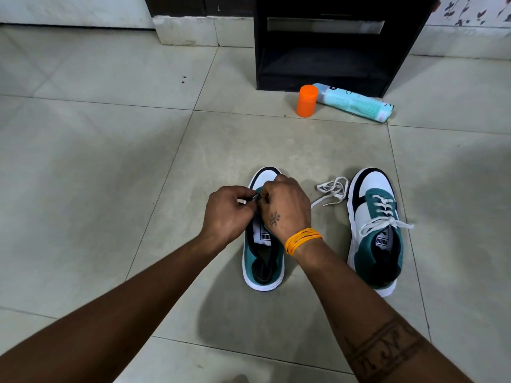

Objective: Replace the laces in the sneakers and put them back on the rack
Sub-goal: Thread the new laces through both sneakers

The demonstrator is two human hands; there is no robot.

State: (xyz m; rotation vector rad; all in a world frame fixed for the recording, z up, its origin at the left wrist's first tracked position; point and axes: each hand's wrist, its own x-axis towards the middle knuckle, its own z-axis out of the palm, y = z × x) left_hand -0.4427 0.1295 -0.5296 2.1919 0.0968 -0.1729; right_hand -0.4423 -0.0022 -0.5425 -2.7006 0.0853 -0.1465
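1. Both hands meet over the front of the left sneaker; the left hand and right hand, fingers curled, pinch a dark lace end between them.
2. Its white tongue reads "PUMA".
3. Both sneakers lie toes away on the floor; the right sneaker is laced white.
4. A loose white lace lies between them, the black rack beyond.

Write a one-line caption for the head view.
Both hands pinch a lace at the left sneaker; the laced sneaker waits beside.
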